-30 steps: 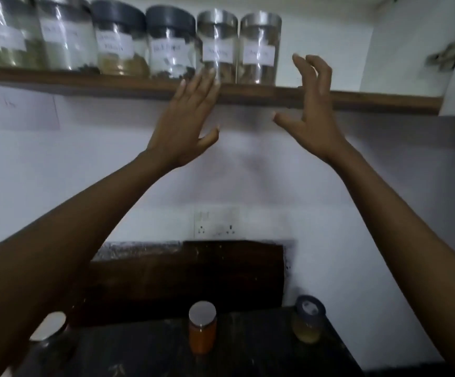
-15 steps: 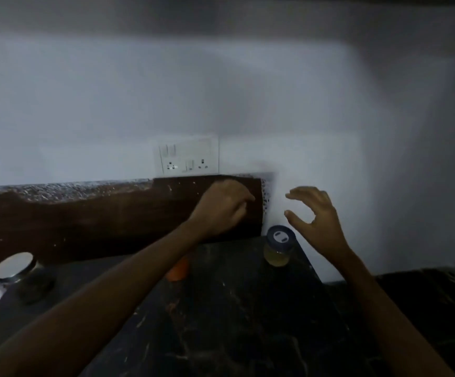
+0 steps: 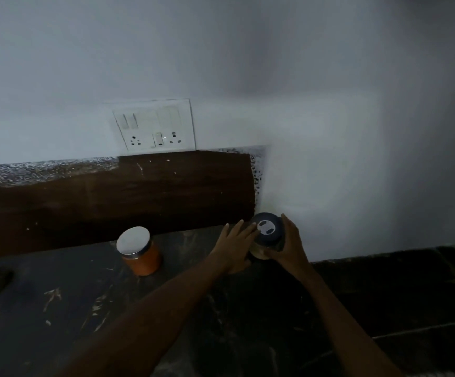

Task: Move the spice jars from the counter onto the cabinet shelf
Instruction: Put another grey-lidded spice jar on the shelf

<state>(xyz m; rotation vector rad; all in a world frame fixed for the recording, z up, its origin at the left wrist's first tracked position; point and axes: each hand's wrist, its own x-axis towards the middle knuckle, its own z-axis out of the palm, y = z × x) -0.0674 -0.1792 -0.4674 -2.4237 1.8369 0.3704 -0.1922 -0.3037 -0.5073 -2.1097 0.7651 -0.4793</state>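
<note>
Dim kitchen corner: two jars on a dark counter, both hands at the right-hand one.

Dark marbled counter [image 3: 57,317], scuffed with pale streaks, runs along a brown backsplash [image 3: 112,202] under a white wall [image 3: 248,63]; switch-and-socket plate [image 3: 154,128] sits just above the backsplash. Orange jar [image 3: 141,251], shiny metal lid, stands upright left of centre, untouched. Left hand [image 3: 234,247], fingers straight and slightly apart, lies against the left side of the dark-lidded jar [image 3: 267,235]. Right hand [image 3: 288,246] is wrapped round that jar's right side, fingers curled on it. The jar stands near the wall at the backsplash end.
</note>
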